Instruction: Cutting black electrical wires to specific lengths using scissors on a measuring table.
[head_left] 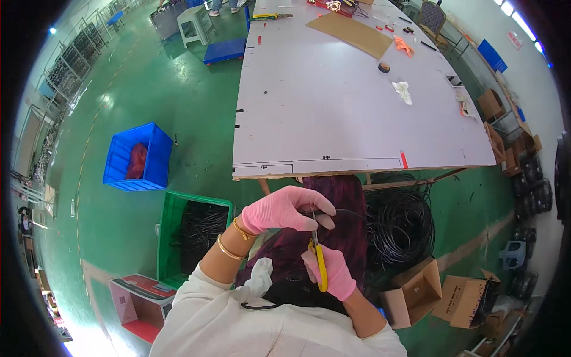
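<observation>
The left hand, in a pink glove, is raised over the lap just in front of the near edge of the white desk, its fingers bent together in a grip on a thin black cable; the exact contact is partly hidden behind the fingers. The cable runs from these fingers toward the person's right, where a large coil of black cable lies on the floor under and beside the desk's near edge. The right hand, gloved in pink too, is lower and nearer the body, its grip closed around a yellow-handled tool; the tool stands nearly upright, with its metal tip up at the left hand's fingers, and whether the tip touches the cable cannot be told. To the left on the floor, a green crate holds many short black lengths, and beyond it a blue crate holds a red bag. A red and white box is just beside the green crate, and two open cardboard boxes, one nearer and one farther right, sit to the right of the body. On the desk lie a brown cardboard sheet, a roll of dark tape, a crumpled white cloth and an orange glove or cloth.
</observation>
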`<control>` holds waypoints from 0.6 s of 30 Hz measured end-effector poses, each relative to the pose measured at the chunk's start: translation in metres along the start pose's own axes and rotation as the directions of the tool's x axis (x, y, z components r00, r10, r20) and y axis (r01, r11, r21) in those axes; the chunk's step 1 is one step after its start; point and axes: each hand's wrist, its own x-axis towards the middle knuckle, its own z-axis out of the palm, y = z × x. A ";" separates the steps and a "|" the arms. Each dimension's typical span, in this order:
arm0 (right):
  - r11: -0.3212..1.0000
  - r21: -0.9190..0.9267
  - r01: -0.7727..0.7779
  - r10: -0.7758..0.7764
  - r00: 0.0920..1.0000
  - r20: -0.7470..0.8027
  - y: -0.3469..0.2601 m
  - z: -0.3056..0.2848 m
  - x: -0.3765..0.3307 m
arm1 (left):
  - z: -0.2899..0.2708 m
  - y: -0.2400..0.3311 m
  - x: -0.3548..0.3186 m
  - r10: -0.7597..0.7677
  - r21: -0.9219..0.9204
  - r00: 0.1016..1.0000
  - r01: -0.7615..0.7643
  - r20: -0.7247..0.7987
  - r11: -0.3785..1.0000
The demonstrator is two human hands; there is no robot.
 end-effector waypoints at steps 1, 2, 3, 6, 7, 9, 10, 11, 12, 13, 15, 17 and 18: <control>1.000 0.014 0.008 -0.008 1.000 0.001 0.001 -0.001 0.000 | -0.001 0.000 0.002 0.002 -0.002 1.000 -0.002 0.005 1.000; 1.000 0.015 0.006 -0.006 1.000 0.003 0.000 0.000 0.000 | -0.001 0.001 0.001 -0.025 0.017 1.000 0.025 0.002 1.000; 0.999 -0.045 -0.014 0.012 0.999 -0.051 -0.003 0.003 0.000 | -0.001 0.003 0.001 -0.051 0.037 0.999 0.051 -0.003 0.998; 0.993 -0.117 0.007 -0.021 0.993 -0.117 -0.004 -0.001 -0.003 | 0.000 0.006 0.003 -0.051 0.042 0.999 0.050 0.007 0.998; 0.991 -0.125 0.051 -0.066 0.990 -0.125 -0.001 -0.006 -0.005 | 0.001 0.006 0.002 -0.041 0.046 0.999 0.041 0.013 0.998; 0.952 -0.180 0.246 -0.285 0.927 -0.245 0.031 -0.021 -0.006 | -0.003 0.005 -0.004 -0.039 -0.049 0.998 0.037 -0.042 0.998; 0.875 -0.251 0.414 -0.481 0.804 -0.349 0.035 -0.032 0.001 | -0.003 0.004 -0.006 -0.019 -0.037 0.999 0.018 -0.042 0.999; 0.858 -0.259 0.443 -0.510 0.793 -0.333 0.019 -0.033 0.004 | -0.003 0.002 -0.013 -0.030 -0.066 0.998 0.026 -0.049 0.998; 0.780 -0.416 0.467 -0.620 0.669 -0.410 -0.003 -0.031 -0.001 | -0.001 0.002 -0.020 -0.037 -0.077 0.998 0.033 -0.060 0.996; 0.688 -0.563 0.459 -0.721 0.521 -0.457 -0.018 -0.031 -0.001 | 0.002 0.002 -0.026 -0.045 -0.088 0.996 0.038 -0.073 0.995; 0.599 -0.653 0.464 -0.790 0.478 -0.384 -0.015 -0.047 0.009 | 0.010 0.001 -0.031 -0.002 -0.113 0.998 -0.005 -0.060 0.994; 0.437 -0.814 0.384 -0.791 0.595 -0.144 -0.004 -0.055 0.014 | 0.017 0.012 -0.046 -0.010 -0.092 0.994 0.000 -0.109 0.996; 0.428 -0.804 0.414 -0.805 0.578 -0.131 -0.004 -0.051 0.013 | 0.018 0.016 -0.055 -0.012 -0.043 0.989 0.006 -0.148 0.999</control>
